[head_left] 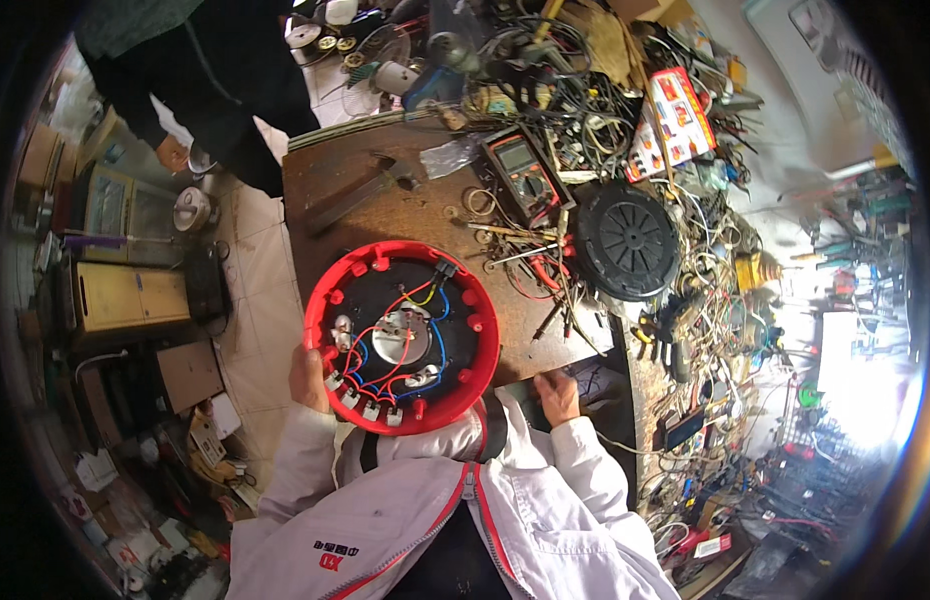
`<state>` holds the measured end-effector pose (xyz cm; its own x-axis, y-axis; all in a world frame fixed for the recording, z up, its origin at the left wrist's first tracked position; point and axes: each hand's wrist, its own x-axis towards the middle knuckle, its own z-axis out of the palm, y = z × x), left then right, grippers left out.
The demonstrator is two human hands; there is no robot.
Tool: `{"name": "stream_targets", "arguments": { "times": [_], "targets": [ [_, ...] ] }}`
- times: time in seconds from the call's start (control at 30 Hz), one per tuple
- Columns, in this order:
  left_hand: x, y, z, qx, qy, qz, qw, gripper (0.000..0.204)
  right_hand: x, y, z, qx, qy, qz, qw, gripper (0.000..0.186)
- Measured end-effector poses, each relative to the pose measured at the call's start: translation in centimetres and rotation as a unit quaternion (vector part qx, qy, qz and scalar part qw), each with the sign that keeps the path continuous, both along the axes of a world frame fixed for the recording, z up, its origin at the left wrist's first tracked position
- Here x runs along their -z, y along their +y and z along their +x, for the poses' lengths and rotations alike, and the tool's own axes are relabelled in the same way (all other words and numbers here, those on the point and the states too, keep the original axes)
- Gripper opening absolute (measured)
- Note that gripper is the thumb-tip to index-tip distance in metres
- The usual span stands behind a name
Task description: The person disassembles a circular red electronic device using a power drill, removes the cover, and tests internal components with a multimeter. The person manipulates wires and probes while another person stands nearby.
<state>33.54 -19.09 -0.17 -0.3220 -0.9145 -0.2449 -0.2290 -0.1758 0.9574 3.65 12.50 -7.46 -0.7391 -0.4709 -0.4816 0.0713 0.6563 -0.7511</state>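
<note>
A round red housing (490, 335) lies at the bench's front left with its inside facing up. Red, blue and yellow-green wires run across its black base to white connectors (372, 410) and a pale round part (400, 335) in the middle. My left hand (310, 382) grips the housing's left rim, its fingers partly hidden. My right hand (558, 398) is at the bench's front edge, beside a dark opening (600, 388) that looks like a drawer. Its fingers are curled, and what they hold is hidden.
On the wooden bench (325, 170) are a hammer (370, 190), a multimeter (526, 175), screwdrivers (510, 235) and a black round ribbed cover (628, 240). Tangled cables (725, 330) heap along the right. Another person (200, 80) stands at the far left.
</note>
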Motion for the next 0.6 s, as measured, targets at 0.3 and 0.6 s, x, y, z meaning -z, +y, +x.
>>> {"name": "stream_targets", "arguments": {
  "times": [0.3, 0.6],
  "targets": [
    [-0.8, 0.7, -1.2, -0.081, 0.086, 0.115, 0.986, 0.067, -0.7, 1.9, 1.8, -0.006, 0.025, 0.085, 0.996, 0.027],
    [2.4, -0.6, 0.4, -0.128, 0.132, 0.1, 0.978, 0.061, 0.1, -12.5, -10.6, -0.172, 0.372, 0.023, 0.912, 0.024]
  ]
}}
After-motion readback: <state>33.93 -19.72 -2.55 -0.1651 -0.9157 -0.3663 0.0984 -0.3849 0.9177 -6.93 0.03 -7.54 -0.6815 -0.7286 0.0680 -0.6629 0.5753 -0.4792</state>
